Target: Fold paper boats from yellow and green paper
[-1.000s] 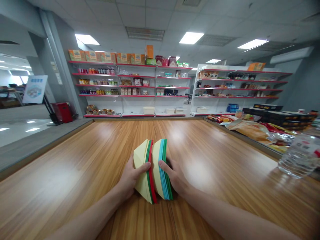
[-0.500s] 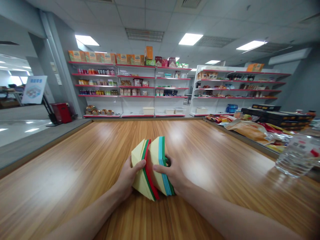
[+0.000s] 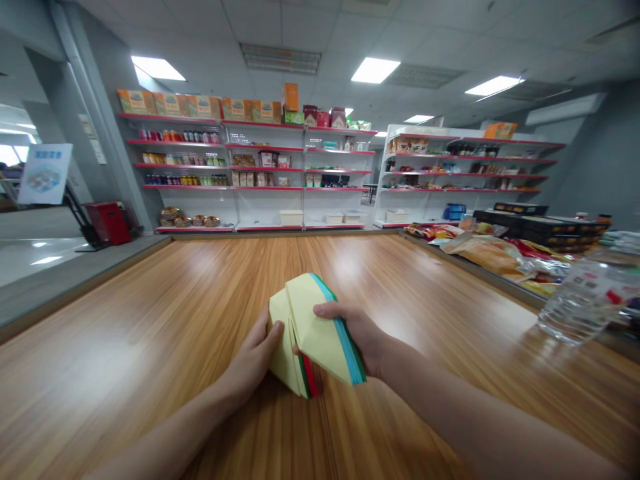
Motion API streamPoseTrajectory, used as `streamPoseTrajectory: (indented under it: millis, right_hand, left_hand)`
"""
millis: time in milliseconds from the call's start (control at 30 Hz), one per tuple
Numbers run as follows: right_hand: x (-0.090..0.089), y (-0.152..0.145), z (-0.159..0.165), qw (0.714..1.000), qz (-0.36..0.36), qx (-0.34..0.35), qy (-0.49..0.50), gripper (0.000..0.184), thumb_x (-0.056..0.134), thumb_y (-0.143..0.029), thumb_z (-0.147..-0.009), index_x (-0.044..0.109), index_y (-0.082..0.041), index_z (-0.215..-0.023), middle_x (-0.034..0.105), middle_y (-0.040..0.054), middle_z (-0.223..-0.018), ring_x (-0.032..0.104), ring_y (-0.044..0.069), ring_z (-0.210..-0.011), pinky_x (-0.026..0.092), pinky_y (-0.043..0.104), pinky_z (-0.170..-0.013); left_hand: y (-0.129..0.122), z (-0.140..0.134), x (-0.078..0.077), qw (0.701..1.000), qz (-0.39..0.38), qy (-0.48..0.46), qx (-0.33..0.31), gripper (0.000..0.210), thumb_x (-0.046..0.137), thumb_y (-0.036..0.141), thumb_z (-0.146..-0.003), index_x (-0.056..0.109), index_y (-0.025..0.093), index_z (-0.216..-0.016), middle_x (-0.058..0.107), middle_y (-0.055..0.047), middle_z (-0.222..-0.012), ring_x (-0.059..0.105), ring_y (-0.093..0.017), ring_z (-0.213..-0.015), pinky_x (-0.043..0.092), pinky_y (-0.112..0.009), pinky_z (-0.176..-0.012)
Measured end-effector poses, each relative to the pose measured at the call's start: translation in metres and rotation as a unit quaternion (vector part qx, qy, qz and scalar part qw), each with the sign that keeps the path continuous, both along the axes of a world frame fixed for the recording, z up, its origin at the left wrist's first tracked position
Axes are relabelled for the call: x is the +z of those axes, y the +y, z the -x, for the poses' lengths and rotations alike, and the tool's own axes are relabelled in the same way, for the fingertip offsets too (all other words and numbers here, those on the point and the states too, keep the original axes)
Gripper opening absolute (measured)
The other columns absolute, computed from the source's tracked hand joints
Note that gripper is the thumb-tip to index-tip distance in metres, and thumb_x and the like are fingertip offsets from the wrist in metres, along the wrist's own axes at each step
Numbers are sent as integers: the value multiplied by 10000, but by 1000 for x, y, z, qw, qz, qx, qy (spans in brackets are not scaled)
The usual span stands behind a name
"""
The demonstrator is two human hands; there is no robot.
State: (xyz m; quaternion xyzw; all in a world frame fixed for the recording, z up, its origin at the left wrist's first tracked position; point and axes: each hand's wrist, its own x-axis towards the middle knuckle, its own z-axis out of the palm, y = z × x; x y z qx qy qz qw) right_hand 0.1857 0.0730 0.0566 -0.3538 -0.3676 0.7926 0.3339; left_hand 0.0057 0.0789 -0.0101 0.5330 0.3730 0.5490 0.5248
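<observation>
Over the wooden table (image 3: 165,320) I hold two thick stacks of coloured paper, one per hand. My left hand (image 3: 257,355) is closed around the left paper stack (image 3: 283,360), which is pale yellow in front with green and red layers at its lower edge. My right hand (image 3: 364,339) grips the right paper stack (image 3: 315,337), its thumb on the pale yellow face and blue and green layers along the right edge. The right stack leans in front of the left one, overlaps it and covers part of it. Most fingers of both hands are hidden behind the paper.
A clear plastic bottle (image 3: 580,300) stands at the right. Snack bags (image 3: 485,252) and black boxes (image 3: 530,230) lie along the table's right side. Stocked shelves (image 3: 265,167) line the back. A sign (image 3: 45,173) and a red box (image 3: 107,223) stand at the left.
The right paper stack has turned to show its pale yellow face and shifted left over the left stack, which is now partly covered. The view has swung slightly to the right.
</observation>
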Motion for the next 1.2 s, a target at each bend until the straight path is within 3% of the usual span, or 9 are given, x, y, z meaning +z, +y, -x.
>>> streamPoseTrajectory:
  millis: [200,433,533,600,767,900,967,1100,1200]
  right_hand:
    - [15,1,-3,997,6,-49,-56,257,583,-237,-724,611,-90,-932,674,78,-714,636,170,-610,508,256,-578]
    - [30,41,-58,960,-96,-151,-216,271,647,-239,-659,615,-88,-882,681,97,-766,628,178,-604,505,263,-528]
    - [43,61,-106,882,-170,-255,-358,285,677,-262,-620,619,-101,-849,677,95,-753,625,189,-595,492,267,-500]
    - [47,70,-139,805,-169,-330,-464,310,701,-305,-588,620,-115,-819,669,82,-732,621,193,-584,481,269,-479]
    - [42,79,-204,712,-137,-410,-553,375,726,-321,-538,598,-110,-820,639,129,-784,618,252,-709,459,300,-504]
    - [39,83,-206,557,-185,-427,-687,391,737,-429,-530,607,-114,-722,627,188,-810,598,320,-817,449,346,-582]
    - [37,82,-177,590,-272,-431,-626,385,722,-441,-566,618,-121,-752,641,156,-800,602,280,-779,450,329,-601]
    - [9,60,-71,844,-354,-282,-287,389,627,-492,-712,610,-142,-881,649,83,-859,605,202,-755,476,297,-651]
    - [-26,27,1,917,-327,-170,-153,473,503,-588,-796,571,-146,-949,621,79,-879,587,187,-762,483,317,-695]
  left_hand:
    - [-2,1,1,987,-47,152,-31,647,475,470,-858,275,207,-1414,184,-29,-1508,87,-233,-1385,59,-362,-1134]
    - [-1,-1,-9,983,-41,146,-104,700,470,419,-874,168,129,-1435,255,-129,-1477,244,-204,-1351,156,-394,-1123]
    - [2,1,-13,986,-31,120,-109,725,541,383,-839,201,111,-1420,351,-171,-1425,346,-215,-1305,240,-404,-1098]
    - [3,2,-14,986,-29,123,-106,656,559,361,-832,297,117,-1382,440,-171,-1367,412,-217,-1262,278,-405,-1081]
    - [3,2,-13,987,-30,123,-96,472,582,330,-820,486,153,-1248,559,-135,-1256,493,-215,-1189,325,-402,-1056]
    - [2,0,-9,991,-21,102,-87,422,615,334,-798,551,171,-1182,617,-122,-1174,537,-234,-1137,368,-402,-1020]
    - [0,-2,-4,993,0,81,-85,440,631,344,-786,552,160,-1178,624,-135,-1155,545,-251,-1124,380,-410,-1006]
    - [-5,-3,6,994,50,-30,-87,603,641,375,-781,410,163,-1297,564,-170,-1227,541,-279,-1122,405,-443,-971]
    - [-6,1,6,987,70,-83,-118,649,654,377,-771,374,157,-1314,574,-178,-1200,573,-291,-1066,455,-428,-905]
